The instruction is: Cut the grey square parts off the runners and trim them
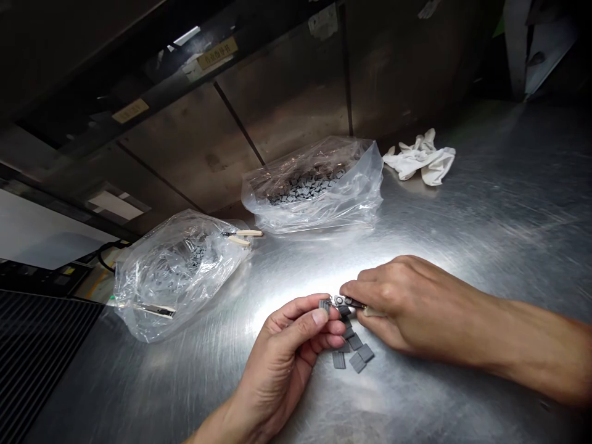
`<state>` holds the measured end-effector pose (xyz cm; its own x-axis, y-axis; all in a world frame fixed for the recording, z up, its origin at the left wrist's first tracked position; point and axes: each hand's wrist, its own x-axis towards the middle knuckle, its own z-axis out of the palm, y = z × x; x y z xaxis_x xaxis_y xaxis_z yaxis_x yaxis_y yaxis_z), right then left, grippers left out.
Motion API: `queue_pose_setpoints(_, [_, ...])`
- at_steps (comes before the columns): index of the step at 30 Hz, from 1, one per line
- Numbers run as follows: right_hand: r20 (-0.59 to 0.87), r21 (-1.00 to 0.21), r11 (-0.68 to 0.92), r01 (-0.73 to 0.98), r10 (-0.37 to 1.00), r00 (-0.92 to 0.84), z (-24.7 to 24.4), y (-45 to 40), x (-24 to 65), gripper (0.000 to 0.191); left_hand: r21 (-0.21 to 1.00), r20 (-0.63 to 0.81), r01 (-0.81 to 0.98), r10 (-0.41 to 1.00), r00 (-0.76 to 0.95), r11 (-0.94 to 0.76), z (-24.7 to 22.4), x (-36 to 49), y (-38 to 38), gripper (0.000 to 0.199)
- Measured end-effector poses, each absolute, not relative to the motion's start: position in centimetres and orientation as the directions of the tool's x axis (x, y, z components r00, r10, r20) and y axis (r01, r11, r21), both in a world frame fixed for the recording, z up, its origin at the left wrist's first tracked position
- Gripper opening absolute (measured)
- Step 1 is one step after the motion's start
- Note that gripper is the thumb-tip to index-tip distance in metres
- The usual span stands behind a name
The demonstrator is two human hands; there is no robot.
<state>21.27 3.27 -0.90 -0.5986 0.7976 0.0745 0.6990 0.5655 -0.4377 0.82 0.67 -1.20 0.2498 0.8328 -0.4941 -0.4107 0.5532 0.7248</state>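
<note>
Between the thumb and fingers of my left hand [296,345] is a small grey ribbed piece [324,305]. My right hand [393,302] is closed around a pair of pliers [346,301] with pale handles, mostly hidden by the fingers. The metal head of the pliers is right beside the held piece; whether the jaws touch it is too small to tell. Several flat grey pieces [358,361] lie on the metal table [213,394] beneath and between my hands, some overlapping.
A clear plastic bag [319,213] with many grey pieces stands at the back. Another clear bag [161,277] is at the left, with a pale-handled tool [247,234] at its edge. White gloves [423,160] lie crumpled at the back right. A metal wall [287,98] runs behind.
</note>
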Motion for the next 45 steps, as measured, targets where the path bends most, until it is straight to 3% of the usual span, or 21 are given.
queue_pose_setpoints(9, [0.234, -0.388, 0.550, 0.740, 0.835, -0.498, -0.8, 4.0, 22.3, 0.011, 0.721, -0.504, -0.398, 0.823, 0.261, 0.567, -1.3, 0.7, 0.6, 0.017])
queue_pose_setpoints(13, [0.222, -0.384, 0.508, 0.771, 0.861, -0.458, -1.0, 4.4, 22.5, 0.009, 0.718, -0.513, -0.400, 0.821, 0.249, 0.570, -1.2, 0.7, 0.6, 0.022])
queue_pose_setpoints(22, [0.222, -0.695, 0.487, 0.530, 0.845, -0.486, -1.5, 4.1, 21.2, 0.019, 0.694, -0.487, -0.461, 0.832, 0.264, 0.553, -1.4, 0.4, 0.9, 0.017])
queue_pose_setpoints(28, [0.151, -0.675, 0.477, 0.563, 0.836, -0.527, -1.9, 4.8, 19.5, 0.013, 0.747, -0.513, -0.463, 0.857, 0.056, 0.477, -1.2, 0.0, 1.7, 0.014])
queue_pose_setpoints(45, [0.167, -0.685, 0.461, 0.565, 0.854, -0.493, -2.7, 4.4, 18.7, 0.012, 0.684, -0.540, -0.492, 0.827, 0.155, 0.539, -1.2, -0.6, 1.9, 0.006])
